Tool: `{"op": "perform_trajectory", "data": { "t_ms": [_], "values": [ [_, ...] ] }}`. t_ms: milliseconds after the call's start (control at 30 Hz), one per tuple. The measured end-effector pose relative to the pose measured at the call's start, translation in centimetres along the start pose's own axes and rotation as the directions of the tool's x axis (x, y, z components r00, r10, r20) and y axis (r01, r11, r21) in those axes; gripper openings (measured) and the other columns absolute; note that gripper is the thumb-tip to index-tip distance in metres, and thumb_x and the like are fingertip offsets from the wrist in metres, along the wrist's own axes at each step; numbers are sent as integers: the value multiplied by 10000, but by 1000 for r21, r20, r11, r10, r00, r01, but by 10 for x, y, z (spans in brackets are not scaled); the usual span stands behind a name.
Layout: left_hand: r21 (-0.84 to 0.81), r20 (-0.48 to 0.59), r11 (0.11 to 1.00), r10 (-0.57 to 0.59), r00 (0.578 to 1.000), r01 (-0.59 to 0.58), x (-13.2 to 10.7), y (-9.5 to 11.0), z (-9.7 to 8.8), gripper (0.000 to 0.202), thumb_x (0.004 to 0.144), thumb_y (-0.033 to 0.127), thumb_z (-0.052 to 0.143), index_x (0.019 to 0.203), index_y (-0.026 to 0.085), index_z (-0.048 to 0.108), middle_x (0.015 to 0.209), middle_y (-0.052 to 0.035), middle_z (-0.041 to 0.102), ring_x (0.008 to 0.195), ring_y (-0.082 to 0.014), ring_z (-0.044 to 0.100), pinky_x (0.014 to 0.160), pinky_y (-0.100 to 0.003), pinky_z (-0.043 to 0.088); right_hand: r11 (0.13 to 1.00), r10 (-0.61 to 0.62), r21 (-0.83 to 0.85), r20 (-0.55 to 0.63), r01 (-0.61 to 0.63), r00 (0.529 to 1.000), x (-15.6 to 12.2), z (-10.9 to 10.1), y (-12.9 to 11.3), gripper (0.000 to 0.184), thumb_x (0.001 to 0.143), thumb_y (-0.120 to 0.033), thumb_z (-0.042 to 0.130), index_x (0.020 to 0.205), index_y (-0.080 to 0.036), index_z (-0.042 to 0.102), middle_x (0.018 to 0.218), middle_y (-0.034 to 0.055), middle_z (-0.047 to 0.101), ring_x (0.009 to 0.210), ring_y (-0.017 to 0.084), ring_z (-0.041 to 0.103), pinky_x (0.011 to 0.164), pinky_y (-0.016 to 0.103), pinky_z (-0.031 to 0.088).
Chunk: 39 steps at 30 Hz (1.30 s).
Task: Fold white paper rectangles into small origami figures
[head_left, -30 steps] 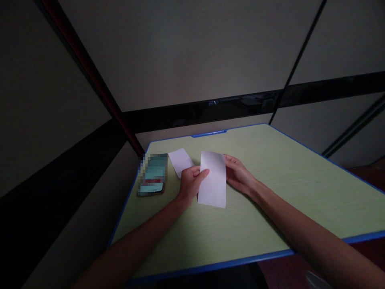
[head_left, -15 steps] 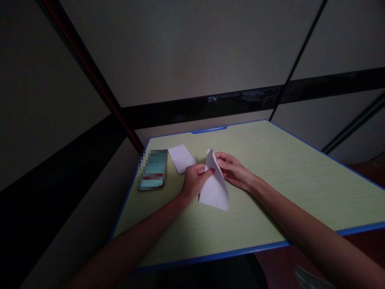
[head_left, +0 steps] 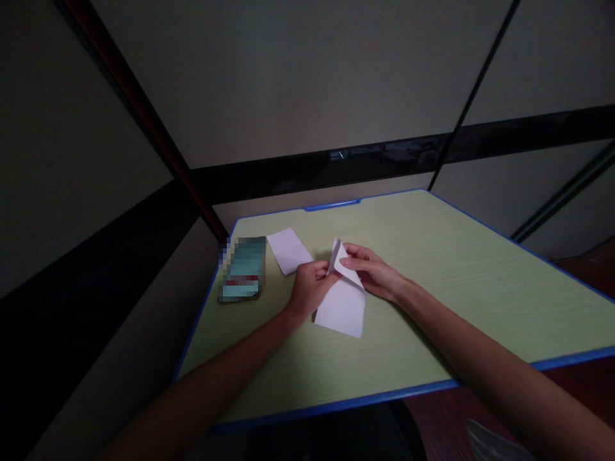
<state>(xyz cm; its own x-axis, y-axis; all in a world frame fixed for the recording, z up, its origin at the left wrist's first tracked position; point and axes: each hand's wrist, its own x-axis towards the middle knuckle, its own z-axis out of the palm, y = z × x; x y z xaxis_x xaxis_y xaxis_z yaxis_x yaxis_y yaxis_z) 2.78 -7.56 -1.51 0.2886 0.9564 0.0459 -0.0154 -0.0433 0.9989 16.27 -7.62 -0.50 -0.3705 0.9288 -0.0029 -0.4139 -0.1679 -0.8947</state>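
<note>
A white sheet of paper (head_left: 342, 306) lies partly on the green table (head_left: 432, 307), its far end lifted and bent over. My left hand (head_left: 308, 288) pinches the sheet's left edge near the top. My right hand (head_left: 372, 269) grips the folded-over upper corner, its fingers pressed on the paper. Both hands are closed on the same sheet, close together above the table's middle.
A second, smaller white paper (head_left: 288, 250) lies flat just behind my left hand. A teal phone-like object (head_left: 243, 269), blurred, lies near the table's left edge. The table has a blue rim (head_left: 336, 403). Dark walls stand behind.
The sheet, held up flat a second ago, now has its top corner folded down and over. Both hands have drawn closer together at the sheet's far end.
</note>
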Motion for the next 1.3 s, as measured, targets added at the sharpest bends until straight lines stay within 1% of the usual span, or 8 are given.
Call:
{"op": "perform_trajectory", "data": {
  "t_ms": [200,333,467,600,700,800,1100,1300],
  "values": [
    [-50,-108,999,-3,994,-3,2,4,-2,165,571,267,616,599,114,561,517,-1,555,434,-83,464,393,-181,306,997,-69,-41,-39,68,997,1,3,0,165,632,-279,621,736,-164,565,631,-30,550,526,61,479,486,176,338],
    [-93,-221,996,-7,975,-14,7,2,-7,173,548,267,620,608,117,556,505,14,542,455,-91,476,412,-183,323,985,-160,-75,-105,152,982,3,2,1,227,669,-330,575,856,-201,572,722,-8,579,562,74,489,499,189,367],
    [-135,-340,991,-26,940,-21,9,2,-10,182,537,277,613,573,122,526,513,19,546,429,-73,443,401,-180,306,941,-313,-182,-157,284,937,3,-4,0,440,636,-216,605,1051,-316,498,1019,-4,554,700,93,530,550,208,412],
    [-160,-448,985,-17,894,-62,12,0,-14,176,543,264,606,541,131,489,448,58,453,403,-52,386,391,-171,273,868,-394,-340,-31,361,919,1,-9,0,379,576,-96,627,913,-267,613,1221,17,423,1016,169,463,728,266,434],
    [-204,-452,975,-15,892,-87,14,-5,-15,176,544,262,604,550,134,483,449,63,432,407,-51,379,401,-174,276,865,-315,-393,58,311,947,0,-6,2,282,570,-107,636,825,-228,653,1280,35,337,1088,210,414,745,301,450],
    [-217,-441,972,-13,897,-92,16,-9,-15,189,539,273,608,555,132,483,465,52,454,412,-54,390,405,-178,278,864,-277,-407,112,298,954,0,-2,4,250,540,-127,668,770,-225,669,1233,46,384,1069,209,434,779,334,447],
    [-136,-422,989,0,907,-63,11,0,-11,194,528,278,619,525,121,505,449,41,481,403,-58,396,394,-185,270,840,-336,-425,78,336,938,1,-3,1,135,544,-198,684,670,-246,683,1172,30,466,966,184,497,808,353,424],
    [-165,-402,985,-18,915,-54,11,-2,-12,194,535,278,621,539,120,508,466,33,500,416,-69,423,400,-189,292,795,-342,-460,199,395,919,-2,-3,-1,196,556,-150,676,713,-267,679,1219,-5,416,1055,196,427,873,381,379]
  ]
}}
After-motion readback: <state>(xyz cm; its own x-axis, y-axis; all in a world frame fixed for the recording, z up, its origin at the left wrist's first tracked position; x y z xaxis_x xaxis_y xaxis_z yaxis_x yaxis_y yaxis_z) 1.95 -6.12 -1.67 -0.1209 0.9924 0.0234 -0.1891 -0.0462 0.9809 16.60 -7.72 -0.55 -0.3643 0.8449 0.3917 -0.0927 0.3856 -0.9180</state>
